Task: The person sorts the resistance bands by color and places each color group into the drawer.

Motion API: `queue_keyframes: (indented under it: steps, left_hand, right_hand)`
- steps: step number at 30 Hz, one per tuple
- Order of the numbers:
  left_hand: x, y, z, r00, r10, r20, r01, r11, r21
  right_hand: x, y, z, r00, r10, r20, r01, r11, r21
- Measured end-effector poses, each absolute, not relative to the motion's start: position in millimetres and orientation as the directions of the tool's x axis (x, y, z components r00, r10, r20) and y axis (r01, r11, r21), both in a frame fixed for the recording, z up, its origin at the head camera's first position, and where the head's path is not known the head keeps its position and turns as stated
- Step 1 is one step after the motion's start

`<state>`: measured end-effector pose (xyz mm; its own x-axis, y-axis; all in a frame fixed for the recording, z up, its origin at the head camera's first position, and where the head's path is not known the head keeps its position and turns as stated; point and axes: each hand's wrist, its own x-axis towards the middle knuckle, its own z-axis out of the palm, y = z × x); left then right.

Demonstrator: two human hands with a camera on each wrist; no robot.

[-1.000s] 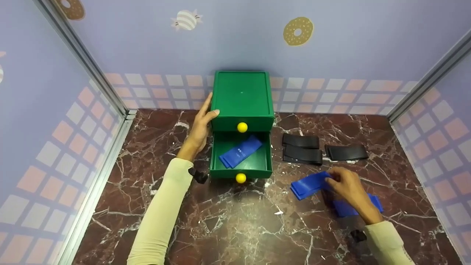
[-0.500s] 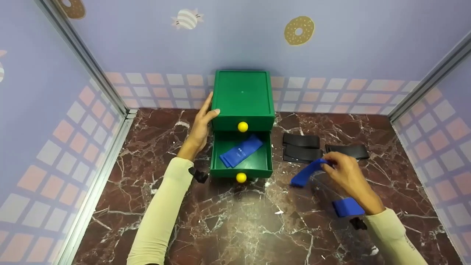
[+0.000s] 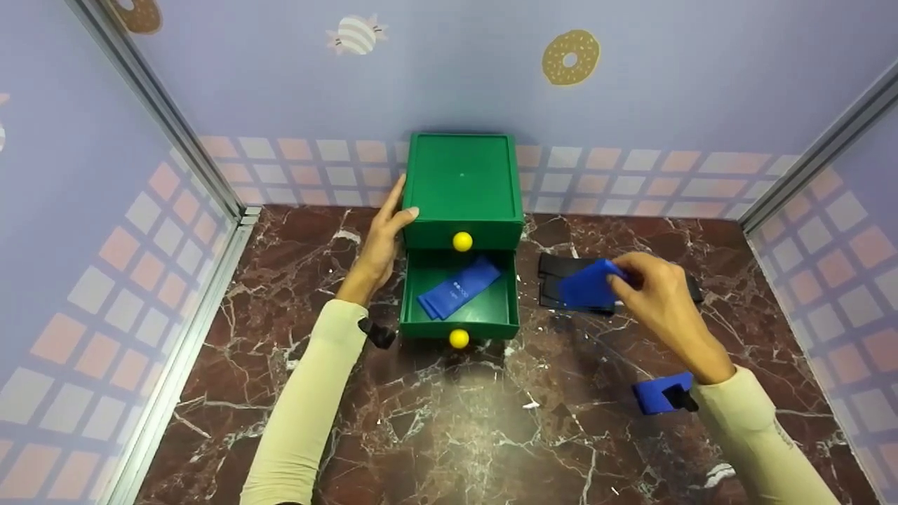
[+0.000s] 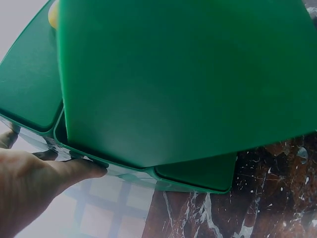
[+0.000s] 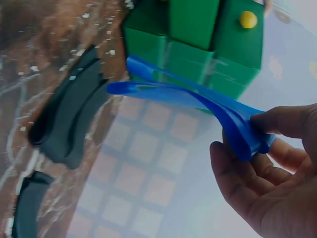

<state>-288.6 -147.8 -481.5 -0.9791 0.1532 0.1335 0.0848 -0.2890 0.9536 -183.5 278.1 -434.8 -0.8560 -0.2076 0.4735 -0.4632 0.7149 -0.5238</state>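
Note:
A green drawer unit (image 3: 463, 175) stands against the back wall with its middle drawer (image 3: 414, 280) pulled out. Inside that drawer lies a folded blue resistance band (image 3: 459, 287) with small white print. My left hand (image 3: 379, 245) rests along the unit's left side, fingers extended, thumb (image 4: 84, 169) by the front edge. Between thumb and fingers, my right hand (image 3: 656, 294) pinches another blue resistance band (image 5: 198, 96), held above several black bands (image 3: 572, 266). It is a looped strip, its free end pointing towards the unit. One more blue band (image 3: 656, 395) lies under the right wrist.
Yellow ball knobs (image 3: 461, 242) stick out from the drawer fronts. The marble-patterned tabletop (image 3: 449, 421) is bounded by the patterned back wall (image 3: 631, 105) and side walls. A black strap piece (image 3: 379, 333) hangs at the left wrist.
My right hand has carried the blue band away from the front of the table, up and back over the black bands. The left hand and the drawer unit stay in place.

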Motion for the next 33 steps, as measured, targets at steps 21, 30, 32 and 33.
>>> queue_keyframes:
  steps: [21, 30, 32, 33]
  left_hand:
    - [-289.6, -146.1, -483.0, -0.978, 0.144, 0.152, 0.105, -0.291, 0.951]
    - [-289.2, -145.9, -482.9, -0.979, 0.132, 0.156, 0.113, -0.289, 0.951]
    - [-289.4, -146.3, -482.8, -0.979, 0.134, 0.157, 0.113, -0.291, 0.95]
    - [-289.2, -146.5, -482.7, -0.978, 0.135, 0.157, 0.112, -0.293, 0.95]
  right_hand:
    - [-180.8, 220.0, -391.9, -0.852, -0.192, 0.488, -0.502, 0.565, -0.655]
    - [-178.2, 186.6, -397.4, -0.813, -0.275, 0.514, -0.577, 0.505, -0.642]
    - [-177.4, 178.2, -399.0, -0.799, -0.296, 0.524, -0.597, 0.496, -0.63]
    - [-176.9, 174.1, -400.0, -0.791, -0.307, 0.528, -0.608, 0.491, -0.624]
